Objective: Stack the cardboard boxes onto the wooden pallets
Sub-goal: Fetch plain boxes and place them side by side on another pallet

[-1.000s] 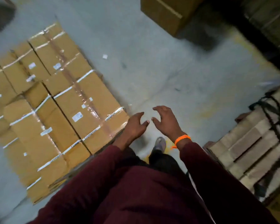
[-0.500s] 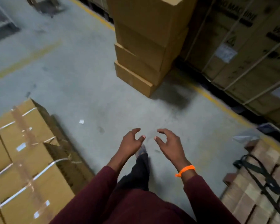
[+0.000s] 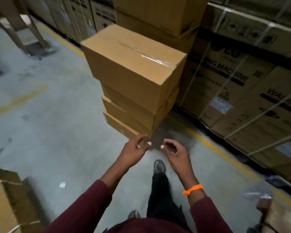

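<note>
Stack of plain brown cardboard boxes [image 3: 133, 84] now fills the view, on the grey concrete floor [image 3: 45, 132] by its yellow line; a second ago it was barely in frame; pickup looks next; left hand [image 3: 133, 153] and right hand [image 3: 176, 153] curled loosely, each grip empty; matte, taped top.

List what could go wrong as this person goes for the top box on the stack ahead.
1. The top box sits skewed on the stack of boxes below, overhanging them; pulling it may drag or tip the stack.
2. Both hands, left and right, are empty and low, while the box top is well above them, so an awkward lift could slip.
3. A paper scrap lies on the floor near the person's path, a possible slip underfoot.
</note>
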Tool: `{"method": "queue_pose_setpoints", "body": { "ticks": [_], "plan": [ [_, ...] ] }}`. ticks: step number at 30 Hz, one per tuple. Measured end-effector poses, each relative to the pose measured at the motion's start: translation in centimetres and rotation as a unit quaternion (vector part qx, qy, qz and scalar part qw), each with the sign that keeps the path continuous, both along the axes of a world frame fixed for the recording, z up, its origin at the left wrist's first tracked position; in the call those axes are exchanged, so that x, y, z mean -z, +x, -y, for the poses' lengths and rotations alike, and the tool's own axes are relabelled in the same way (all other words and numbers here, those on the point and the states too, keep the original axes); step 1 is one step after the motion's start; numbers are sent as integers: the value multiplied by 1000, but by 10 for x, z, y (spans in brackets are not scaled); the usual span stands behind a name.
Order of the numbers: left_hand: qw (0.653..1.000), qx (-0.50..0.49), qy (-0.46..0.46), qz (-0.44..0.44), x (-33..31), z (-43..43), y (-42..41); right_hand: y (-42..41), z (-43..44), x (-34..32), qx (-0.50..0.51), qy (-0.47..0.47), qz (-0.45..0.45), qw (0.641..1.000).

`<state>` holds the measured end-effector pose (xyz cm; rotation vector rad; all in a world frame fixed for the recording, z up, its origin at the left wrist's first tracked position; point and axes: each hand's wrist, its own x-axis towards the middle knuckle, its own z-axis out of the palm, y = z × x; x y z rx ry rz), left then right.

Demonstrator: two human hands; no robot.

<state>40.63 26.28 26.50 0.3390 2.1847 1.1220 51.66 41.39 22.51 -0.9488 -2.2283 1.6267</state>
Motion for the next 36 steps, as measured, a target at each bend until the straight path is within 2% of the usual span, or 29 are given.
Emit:
{"method": "queue_pose_setpoints", "body": {
  "ticks": [7, 9, 12, 15, 19, 22, 25, 28, 31, 36],
  "plan": [
    [989, -115, 97, 2, -28, -96, -129, -157, -144, -15, 48, -15, -54, 997],
    [983, -153, 96, 2, -37, -120, -159, -209, -189, -29, 69, -15, -83, 994],
    [979, -184, 65, 56, -41, -146, -188, -270, -248, -48, 113, 9, -108, 988],
    [971, -202, 41, 119, -34, -162, -213, -322, -290, -57, 115, -20, -81, 990],
    [965, -201, 106, 128, -28, -170, -228, -357, -311, -46, 66, -27, -43, 997],
    [951, -251, 134, 123, -27, -169, -227, -364, -309, -49, 53, -3, -34, 998],
    [934, -305, 176, 63, -32, -151, -221, -360, -289, -57, 36, 9, -67, 997],
    [906, -351, 235, 22, -43, -114, -222, -346, -247, -71, 34, -31, -92, 995],
    [888, -383, 255, 12, -55, -64, -221, -323, -192, -86, 26, -82, -103, 991],
    [886, -366, 285, 1, -72, 34, -180, -257, -98, -118, -10, -135, -119, 984]
  ]
}}
